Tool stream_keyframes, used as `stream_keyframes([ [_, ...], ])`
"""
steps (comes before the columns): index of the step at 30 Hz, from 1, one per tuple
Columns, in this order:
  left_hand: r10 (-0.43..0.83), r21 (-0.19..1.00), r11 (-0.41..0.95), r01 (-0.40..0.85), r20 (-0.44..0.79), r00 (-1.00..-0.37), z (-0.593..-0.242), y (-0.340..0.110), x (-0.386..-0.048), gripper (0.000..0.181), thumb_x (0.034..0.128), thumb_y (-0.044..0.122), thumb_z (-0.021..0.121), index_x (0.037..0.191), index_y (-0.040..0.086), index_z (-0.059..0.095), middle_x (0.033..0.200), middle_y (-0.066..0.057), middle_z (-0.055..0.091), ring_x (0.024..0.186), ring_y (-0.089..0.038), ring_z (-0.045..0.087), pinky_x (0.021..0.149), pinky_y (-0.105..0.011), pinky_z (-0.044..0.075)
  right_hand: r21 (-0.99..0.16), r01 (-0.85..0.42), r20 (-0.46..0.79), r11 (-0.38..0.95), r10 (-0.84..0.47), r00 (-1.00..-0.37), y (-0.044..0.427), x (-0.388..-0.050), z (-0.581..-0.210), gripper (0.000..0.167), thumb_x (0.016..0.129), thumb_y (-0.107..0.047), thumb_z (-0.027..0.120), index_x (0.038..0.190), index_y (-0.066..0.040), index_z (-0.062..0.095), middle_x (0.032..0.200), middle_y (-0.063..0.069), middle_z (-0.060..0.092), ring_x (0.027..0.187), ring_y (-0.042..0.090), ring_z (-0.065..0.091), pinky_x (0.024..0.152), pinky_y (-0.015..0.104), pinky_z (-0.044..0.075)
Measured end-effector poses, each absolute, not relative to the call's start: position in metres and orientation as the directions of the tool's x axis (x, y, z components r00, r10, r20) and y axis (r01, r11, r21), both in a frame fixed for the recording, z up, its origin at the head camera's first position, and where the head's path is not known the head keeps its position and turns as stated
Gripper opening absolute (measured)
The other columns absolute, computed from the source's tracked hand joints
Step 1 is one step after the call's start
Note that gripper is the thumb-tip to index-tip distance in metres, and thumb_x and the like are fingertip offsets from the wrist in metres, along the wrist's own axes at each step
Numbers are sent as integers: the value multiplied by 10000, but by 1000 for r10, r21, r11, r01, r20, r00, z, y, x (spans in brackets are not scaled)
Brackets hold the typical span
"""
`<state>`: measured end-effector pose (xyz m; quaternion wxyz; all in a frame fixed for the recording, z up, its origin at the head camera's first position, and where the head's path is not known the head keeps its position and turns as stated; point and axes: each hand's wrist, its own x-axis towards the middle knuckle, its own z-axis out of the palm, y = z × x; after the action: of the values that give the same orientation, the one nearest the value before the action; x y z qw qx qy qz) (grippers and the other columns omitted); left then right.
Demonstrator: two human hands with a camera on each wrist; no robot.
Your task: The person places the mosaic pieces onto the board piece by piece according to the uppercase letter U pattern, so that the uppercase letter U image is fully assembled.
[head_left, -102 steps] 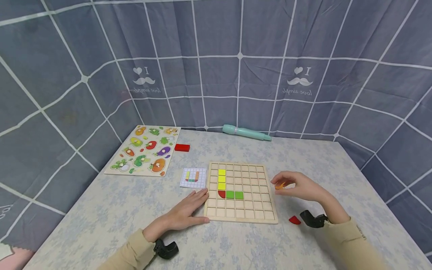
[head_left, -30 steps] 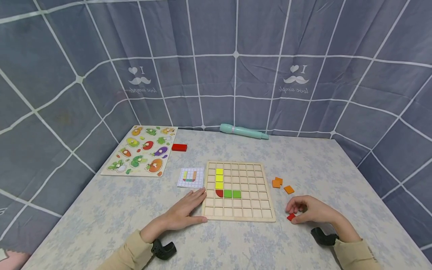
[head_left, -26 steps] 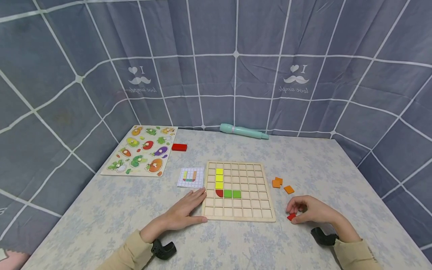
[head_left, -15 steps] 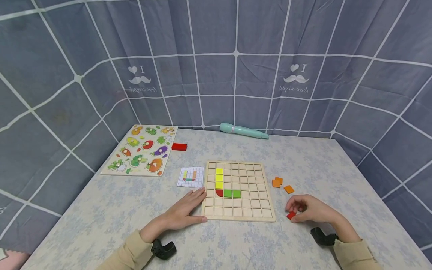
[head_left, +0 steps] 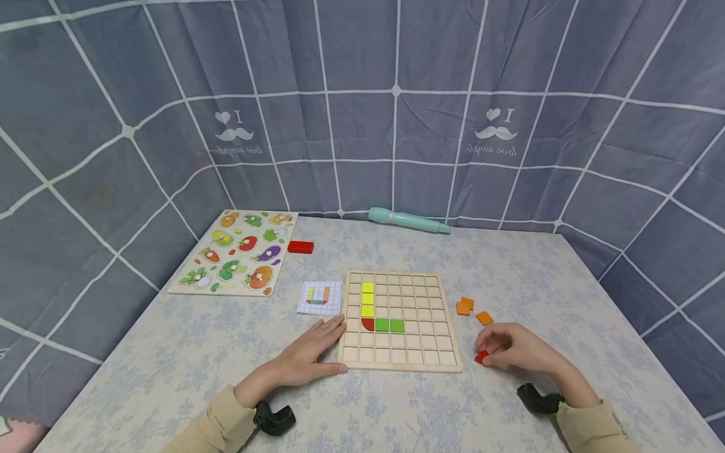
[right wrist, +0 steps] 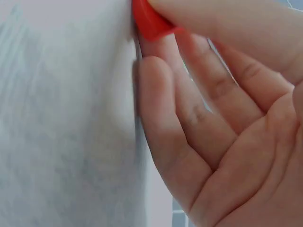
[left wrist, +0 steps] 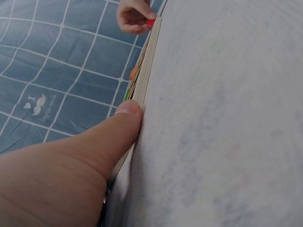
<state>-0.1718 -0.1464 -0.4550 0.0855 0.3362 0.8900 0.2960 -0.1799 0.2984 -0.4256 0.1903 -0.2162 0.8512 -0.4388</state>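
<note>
My right hand (head_left: 523, 349) pinches a red piece (head_left: 481, 357) between thumb and fingers, right of the wooden grid board (head_left: 427, 358). In the right wrist view the red piece (right wrist: 154, 21) is under the thumb, the other fingers curving beside it. My left hand (head_left: 308, 358) lies with straight fingers against the board's left edge; its thumb touches the near corner. On the board stand a column of yellow squares (head_left: 368, 299), a red rounded piece (head_left: 368, 324) below it and two green squares (head_left: 389, 325) to the right. Orange squares (head_left: 484, 318) lie beyond my right hand.
A small pattern card (head_left: 320, 297) lies left of the board. Farther back left are a vegetable puzzle board (head_left: 232, 255) and a red block (head_left: 301, 247). A teal pen-like stick (head_left: 409, 220) lies at the back edge, before a grey-blue checked cloth (head_left: 362, 126).
My right hand set down the orange pieces, moved to the red piece nearer the front, and has now shifted slightly left and away from me with it. My left hand stays in place.
</note>
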Motion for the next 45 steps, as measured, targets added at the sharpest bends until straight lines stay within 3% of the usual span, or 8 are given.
stream_keyframes([
  [8, 648, 588, 600, 542, 41, -761, -455, -147, -172, 832, 887, 504, 579, 1476, 15, 251, 1556, -57, 159, 1419, -163, 125, 1169, -372, 90, -800, -279, -52, 531, -525, -849, 293, -186, -420, 248, 835, -92, 711, 1062, -27, 638, 951, 42, 673, 831, 116, 617, 687, 254, 536],
  [13, 644, 600, 598, 531, 35, -764, -456, -146, -171, 836, 884, 504, 583, 1478, 20, 248, 1557, -53, 159, 1419, -158, 125, 1168, -379, 94, -810, -348, 11, 471, -583, -813, 287, -194, -415, 244, 865, -10, 650, 1107, 4, 620, 1018, 117, 661, 907, 151, 629, 721, 288, 561],
  [17, 645, 598, 595, 537, 44, -763, -456, -146, -171, 831, 887, 494, 585, 1478, 17, 248, 1556, -58, 162, 1419, -158, 127, 1168, -378, 95, -805, -362, 35, 470, -571, -820, 274, -202, -410, 268, 872, 6, 632, 1140, 6, 615, 1084, 141, 631, 943, 163, 618, 750, 286, 553],
  [22, 649, 600, 580, 551, 68, -757, -455, -146, -171, 814, 890, 456, 601, 1470, -3, 260, 1551, -89, 180, 1417, -195, 150, 1164, -405, 105, -805, -355, 40, 476, -553, -833, 252, -214, -405, 244, 858, 2, 648, 1100, -4, 618, 1068, 139, 616, 941, 207, 611, 773, 288, 541],
  [28, 647, 595, 591, 545, 55, -761, -456, -145, -171, 819, 891, 470, 593, 1475, 9, 252, 1554, -73, 171, 1419, -175, 136, 1167, -384, 97, -813, -363, 16, 456, -605, -796, 225, -229, -406, 138, 858, 8, 638, 979, -53, 616, 951, 72, 633, 882, 198, 606, 790, 294, 532],
  [34, 650, 593, 588, 550, 58, -758, -456, -146, -172, 821, 892, 476, 588, 1474, 5, 252, 1555, -77, 166, 1420, -179, 130, 1167, -383, 94, -828, -355, -15, 433, -652, -758, 207, -240, -410, 119, 865, -2, 636, 973, -44, 610, 938, 71, 621, 873, 186, 605, 786, 288, 536],
  [41, 653, 601, 578, 552, 64, -754, -454, -146, -172, 820, 894, 467, 590, 1469, -10, 254, 1551, -98, 172, 1419, -201, 142, 1163, -409, 104, -841, -346, -52, 417, -698, -714, 195, -246, -414, 71, 874, 34, 593, 931, -9, 595, 898, 105, 641, 799, 230, 632, 680, 302, 538],
  [45, 652, 604, 585, 542, 48, -757, -453, -146, -172, 826, 893, 481, 582, 1475, 4, 241, 1555, -80, 158, 1421, -172, 123, 1168, -384, 89, -826, -364, -41, 430, -691, -722, 190, -248, -416, 84, 871, 36, 603, 929, -24, 591, 914, 88, 620, 838, 206, 622, 737, 292, 540],
])
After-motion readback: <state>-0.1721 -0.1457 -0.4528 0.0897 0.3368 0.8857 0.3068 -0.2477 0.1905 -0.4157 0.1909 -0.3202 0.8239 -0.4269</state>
